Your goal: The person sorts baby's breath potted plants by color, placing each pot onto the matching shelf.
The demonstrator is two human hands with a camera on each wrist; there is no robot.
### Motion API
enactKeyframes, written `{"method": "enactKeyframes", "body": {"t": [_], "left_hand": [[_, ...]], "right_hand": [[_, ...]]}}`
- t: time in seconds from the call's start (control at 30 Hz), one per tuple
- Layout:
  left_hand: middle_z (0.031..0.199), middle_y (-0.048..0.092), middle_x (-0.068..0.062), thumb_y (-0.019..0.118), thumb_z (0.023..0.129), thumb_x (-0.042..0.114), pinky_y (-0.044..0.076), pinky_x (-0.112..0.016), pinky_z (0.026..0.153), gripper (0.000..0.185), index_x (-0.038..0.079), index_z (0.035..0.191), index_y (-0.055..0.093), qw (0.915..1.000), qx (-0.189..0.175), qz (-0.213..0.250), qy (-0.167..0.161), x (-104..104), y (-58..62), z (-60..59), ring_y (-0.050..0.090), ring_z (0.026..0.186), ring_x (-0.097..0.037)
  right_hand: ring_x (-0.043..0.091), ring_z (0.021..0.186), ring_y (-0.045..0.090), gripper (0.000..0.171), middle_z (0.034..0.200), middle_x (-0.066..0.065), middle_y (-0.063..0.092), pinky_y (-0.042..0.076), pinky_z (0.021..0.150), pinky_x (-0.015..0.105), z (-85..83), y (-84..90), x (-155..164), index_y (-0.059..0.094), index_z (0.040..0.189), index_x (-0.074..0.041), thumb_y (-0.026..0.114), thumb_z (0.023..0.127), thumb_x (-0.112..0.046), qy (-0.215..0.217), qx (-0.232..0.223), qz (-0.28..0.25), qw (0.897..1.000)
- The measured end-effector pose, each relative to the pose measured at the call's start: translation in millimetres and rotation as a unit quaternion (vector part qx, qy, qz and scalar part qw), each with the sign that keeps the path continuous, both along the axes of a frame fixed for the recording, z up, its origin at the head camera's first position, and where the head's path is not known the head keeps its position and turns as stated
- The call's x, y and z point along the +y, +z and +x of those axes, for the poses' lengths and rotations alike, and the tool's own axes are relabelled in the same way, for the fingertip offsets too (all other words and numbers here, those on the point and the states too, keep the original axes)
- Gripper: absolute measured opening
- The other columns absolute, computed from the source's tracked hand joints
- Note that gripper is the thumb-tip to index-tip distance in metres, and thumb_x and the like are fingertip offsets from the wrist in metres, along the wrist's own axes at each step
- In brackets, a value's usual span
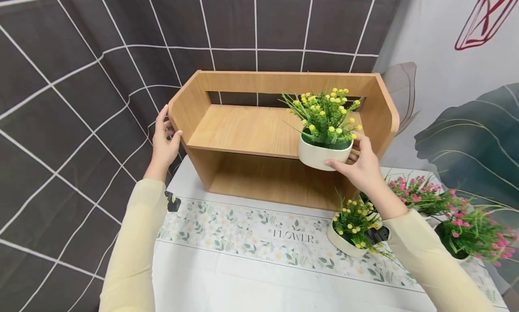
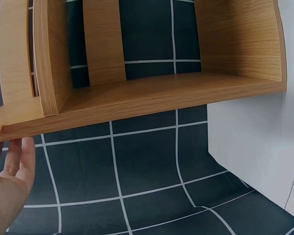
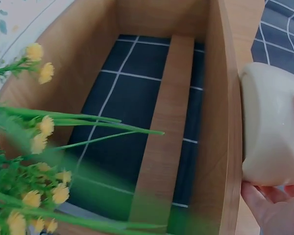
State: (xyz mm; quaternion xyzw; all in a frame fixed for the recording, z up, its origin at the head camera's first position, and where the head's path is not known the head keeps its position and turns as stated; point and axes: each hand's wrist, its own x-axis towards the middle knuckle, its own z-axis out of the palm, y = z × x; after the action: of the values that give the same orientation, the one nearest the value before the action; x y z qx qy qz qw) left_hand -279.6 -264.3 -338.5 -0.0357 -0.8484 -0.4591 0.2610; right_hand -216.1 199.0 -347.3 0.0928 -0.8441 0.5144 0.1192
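The two-tier open shelf of light wood-grain board [image 1: 251,131] stands at the back of the white tabletop [image 1: 227,280], against a dark wall covering with a white grid [image 1: 73,100]; every place below is given from this shelf. At its left end panel the left hand [image 1: 164,143] lies flat, fingers straight along the outer face and thumb at the front edge. It clasps nothing, and seems there to brace the shelf so it does not slide. The left wrist view shows those fingers [image 2: 14,166] just under the panel's edge.

At the right front edge of the upper board the right hand [image 1: 361,165] has its grip closed round a white rounded ceramic pot of yellow-budded artificial greenery [image 1: 324,152], fingers curled under and behind the pot wall. The pot is level with the upper board and slightly overhangs its front edge; whether its base rests on the board I cannot tell. Held upright from the side, the sprigs stay clear of the shelf's top rail.

In front of the shelf's right end a second white pot with yellow buds [image 1: 350,231] sits on a floral printed runner [image 1: 259,235]. Further right of the shelf stand two pots of pink-flowered greenery [image 1: 421,197] [image 1: 474,235].
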Motion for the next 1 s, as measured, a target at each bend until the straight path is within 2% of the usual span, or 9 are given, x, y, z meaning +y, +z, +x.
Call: {"method": "enactKeyframes", "body": {"t": [0.07, 0.17, 0.23, 0.4, 0.5, 0.63, 0.77, 0.9, 1.0], "left_hand": [[0.131, 0.048, -0.024, 0.051, 0.093, -0.001, 0.04, -0.033, 0.079, 0.07, 0.026, 0.15, 0.021, 1.0, 0.003, 0.0, 0.0, 0, -0.4, -0.4, 0.055, 0.111, -0.04], [0.13, 0.048, -0.024, 0.051, 0.093, -0.002, 0.04, -0.03, 0.078, 0.07, 0.026, 0.15, 0.022, 1.0, 0.007, 0.002, 0.0, -1, 0.0, -0.8, 0.055, 0.109, -0.039], [0.129, 0.049, -0.023, 0.051, 0.093, -0.002, 0.04, -0.027, 0.076, 0.07, 0.026, 0.15, 0.022, 1.0, 0.008, 0.004, 0.0, 0, 0.5, -0.6, 0.055, 0.107, -0.038], [0.131, 0.047, -0.023, 0.051, 0.093, -0.002, 0.038, -0.024, 0.076, 0.07, 0.027, 0.15, 0.021, 1.0, 0.003, 0.007, -0.002, 2, -0.4, 0.2, 0.054, 0.107, -0.037], [0.133, 0.047, -0.023, 0.051, 0.094, -0.001, 0.037, -0.025, 0.077, 0.07, 0.027, 0.151, 0.02, 1.0, 0.002, 0.009, 0.002, 1, -1.8, 0.5, 0.054, 0.109, -0.037], [0.134, 0.047, -0.022, 0.051, 0.094, 0.0, 0.037, -0.027, 0.079, 0.07, 0.027, 0.151, 0.02, 0.9999, 0.001, 0.009, 0.012, 1, -2.2, 0.5, 0.053, 0.11, -0.036], [0.132, 0.048, -0.022, 0.05, 0.094, -0.001, 0.039, -0.03, 0.081, 0.071, 0.029, 0.151, 0.02, 0.9999, -0.007, 0.007, 0.013, 2, -2.5, -0.3, 0.053, 0.112, -0.034], [0.128, 0.051, -0.023, 0.051, 0.093, -0.001, 0.039, -0.027, 0.08, 0.071, 0.029, 0.15, 0.021, 0.9999, -0.007, 0.009, 0.011, 3, -3.1, -0.7, 0.053, 0.112, -0.033], [0.127, 0.051, -0.023, 0.051, 0.093, -0.002, 0.038, -0.023, 0.078, 0.071, 0.028, 0.15, 0.022, 0.9998, 0.001, 0.012, 0.014, 3, -3.4, 0.2, 0.053, 0.11, -0.032]], "right_hand": [[0.03, 0.114, 0.056, 0.087, 0.128, 0.021, 0.044, 0.045, 0.083, 0.009, -3.1, -0.6, -2, 0.021, 0.141, -0.001, 0.078, 0.076, -0.007, 0.001, -0.003, -0.006, 1.0], [0.028, 0.113, 0.056, 0.086, 0.127, 0.019, 0.045, 0.048, 0.089, 0.021, -6.3, -0.6, -6, 0.023, 0.141, -0.001, 0.079, 0.076, -0.008, 0.003, -0.001, -0.011, 1.0], [0.032, 0.113, 0.056, 0.085, 0.126, 0.019, 0.045, 0.049, 0.09, 0.024, -8.7, -0.1, -8, 0.025, 0.14, -0.001, 0.079, 0.075, -0.009, 0.006, 0.004, -0.012, 1.0], [0.026, 0.104, 0.06, 0.076, 0.121, 0.015, 0.048, 0.049, 0.077, 0.014, -19.4, 1.7, -12, 0.035, 0.135, 0.002, 0.079, 0.073, -0.005, 0.027, 0.032, -0.011, 0.999], [0.029, 0.106, 0.059, 0.075, 0.123, 0.016, 0.046, 0.049, 0.076, 0.014, -26.3, 4.1, -16, 0.037, 0.135, 0.002, 0.079, 0.073, -0.003, 0.043, 0.034, -0.02, 0.998], [0.035, 0.114, 0.054, 0.081, 0.13, 0.021, 0.04, 0.051, 0.086, 0.029, -32.2, 6.1, -24, 0.032, 0.138, 0.002, 0.08, 0.074, -0.006, 0.049, 0.022, -0.015, 0.998], [0.036, 0.12, 0.047, 0.084, 0.132, 0.024, 0.037, 0.047, 0.094, 0.047, -36.9, 5.4, -29, 0.029, 0.14, 0.003, 0.08, 0.074, -0.008, 0.045, 0.02, -0.007, 0.999], [0.035, 0.122, 0.042, 0.085, 0.133, 0.024, 0.038, 0.043, 0.098, 0.051, -43.7, 5.1, -33, 0.031, 0.141, 0.003, 0.08, 0.073, -0.008, 0.044, 0.021, -0.008, 0.999], [0.037, 0.122, 0.045, 0.087, 0.134, 0.024, 0.04, 0.043, 0.097, 0.05, -48.3, 6.7, -39, 0.03, 0.142, 0.001, 0.081, 0.073, -0.01, 0.045, 0.016, -0.005, 0.999]]}}
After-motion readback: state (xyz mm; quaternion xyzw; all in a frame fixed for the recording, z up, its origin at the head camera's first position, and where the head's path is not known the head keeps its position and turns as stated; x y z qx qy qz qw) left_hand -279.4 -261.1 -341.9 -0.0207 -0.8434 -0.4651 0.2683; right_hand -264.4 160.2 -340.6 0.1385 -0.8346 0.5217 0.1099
